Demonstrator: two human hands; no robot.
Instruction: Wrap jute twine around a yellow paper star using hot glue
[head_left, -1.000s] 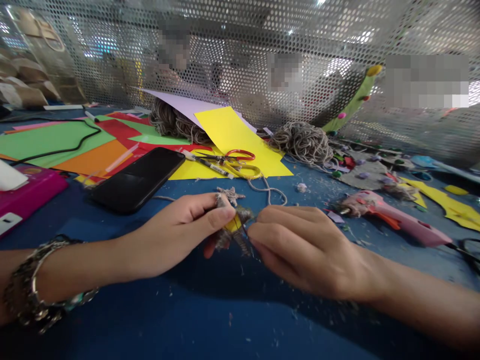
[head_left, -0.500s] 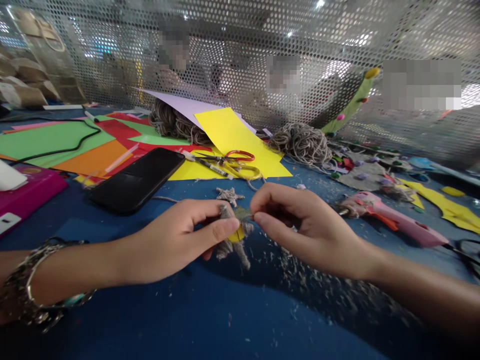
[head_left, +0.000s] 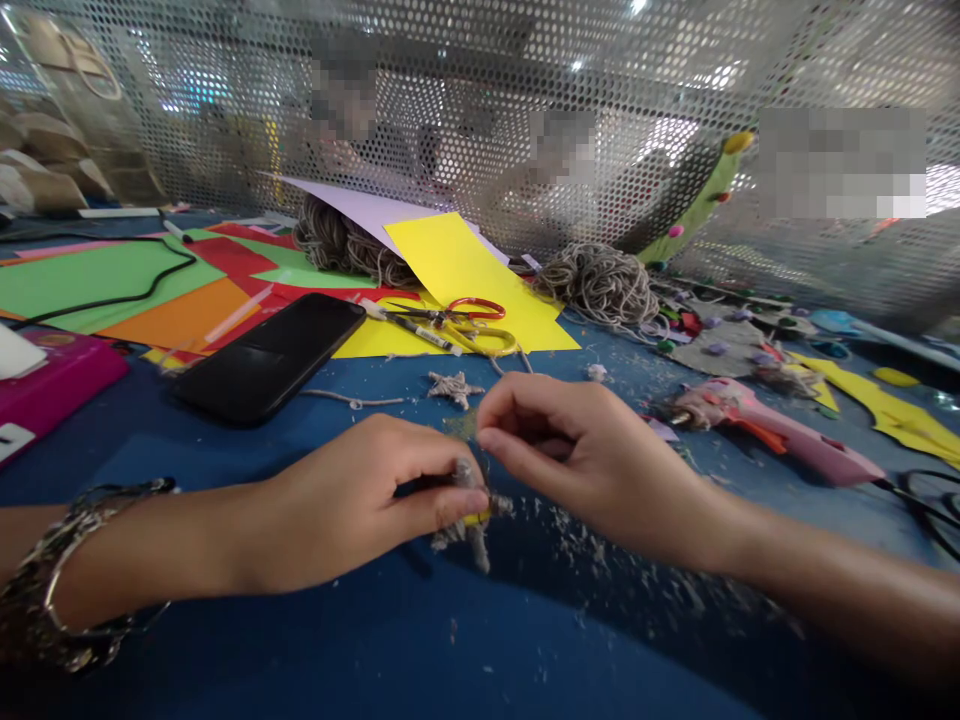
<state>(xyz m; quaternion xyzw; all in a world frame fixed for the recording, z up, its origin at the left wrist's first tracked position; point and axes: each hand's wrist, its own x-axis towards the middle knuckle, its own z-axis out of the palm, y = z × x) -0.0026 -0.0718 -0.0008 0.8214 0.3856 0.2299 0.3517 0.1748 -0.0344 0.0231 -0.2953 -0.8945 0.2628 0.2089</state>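
Observation:
My left hand [head_left: 360,500] pinches a small star shape wrapped in grey twine [head_left: 471,518], with a bit of yellow showing at its middle, low over the blue table [head_left: 315,640]. My right hand [head_left: 577,450] is closed in a pinch just above and to the right of it, fingertips near the star's top; what they hold is too thin to make out. A finished twine star [head_left: 453,387] lies on the table just beyond the hands. Twine fluff is scattered under my right wrist.
A black phone [head_left: 274,355] lies at left, a pink box [head_left: 52,380] beyond it. Scissors [head_left: 465,322] rest on yellow paper [head_left: 457,270]. Twine bundles [head_left: 600,285] sit at the back, a pink glue gun [head_left: 765,425] at right. Coloured sheets [head_left: 112,280] cover the far left. Perforated metal screen [head_left: 480,100] behind.
Both hands have dropped nearer to me with the wrapped star. My right hand rose from beside the star to above it, uncovering the finished star on the table.

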